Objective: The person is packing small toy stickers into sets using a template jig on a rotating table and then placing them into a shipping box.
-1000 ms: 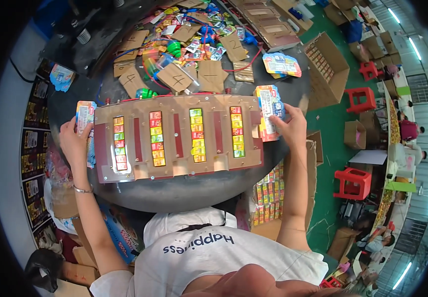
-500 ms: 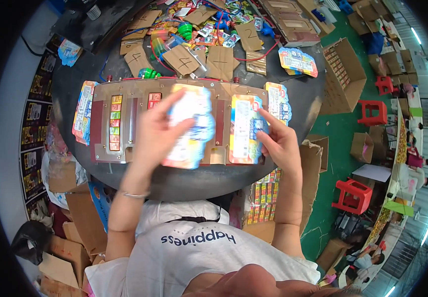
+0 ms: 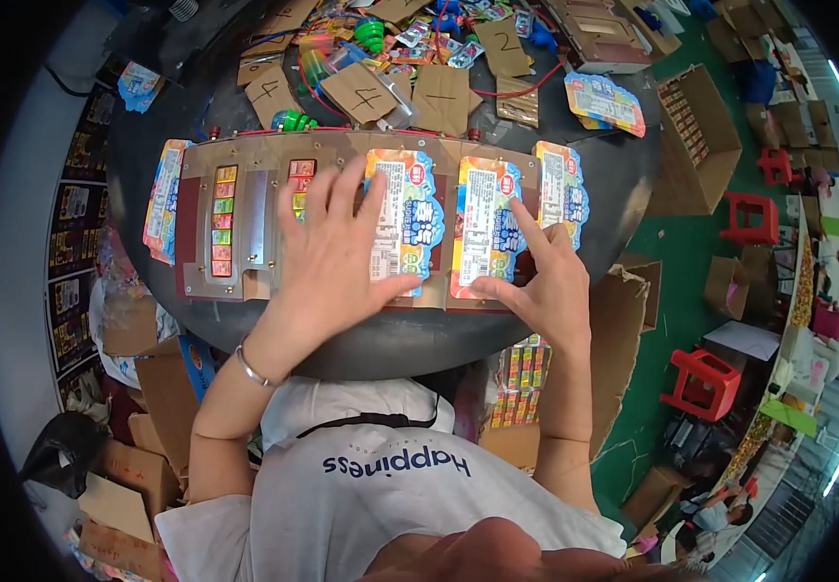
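Two printed, scallop-edged cards lie side by side on the brown metal-framed fixture (image 3: pixel 266 145). My left hand (image 3: pixel 332 238) is spread open over the fixture, its fingertips and thumb at the left and lower edges of the middle card (image 3: pixel 406 218). At the card farther right (image 3: pixel 478 228), my right hand (image 3: pixel 550 276) has its index finger on the right side and its thumb near the bottom edge, fingers apart. Left of my left hand, one slot of the fixture holds a column of small coloured packets (image 3: pixel 223 221). Another slot with similar packets (image 3: pixel 302 175) is partly hidden by my fingers.
More cards lie at the fixture's left end (image 3: pixel 164 202), its right end (image 3: pixel 563 199) and the table's back right (image 3: pixel 604 104). Cardboard pieces (image 3: pixel 442 97), hoses and loose packets crowd the far side. Open cartons (image 3: pixel 696 141) and red stools (image 3: pixel 703 383) stand rightward.
The card that was raised in my left hand now lies on the fixture, and that hand has spread open. My right hand's card has settled flat, its fingers now wider apart.
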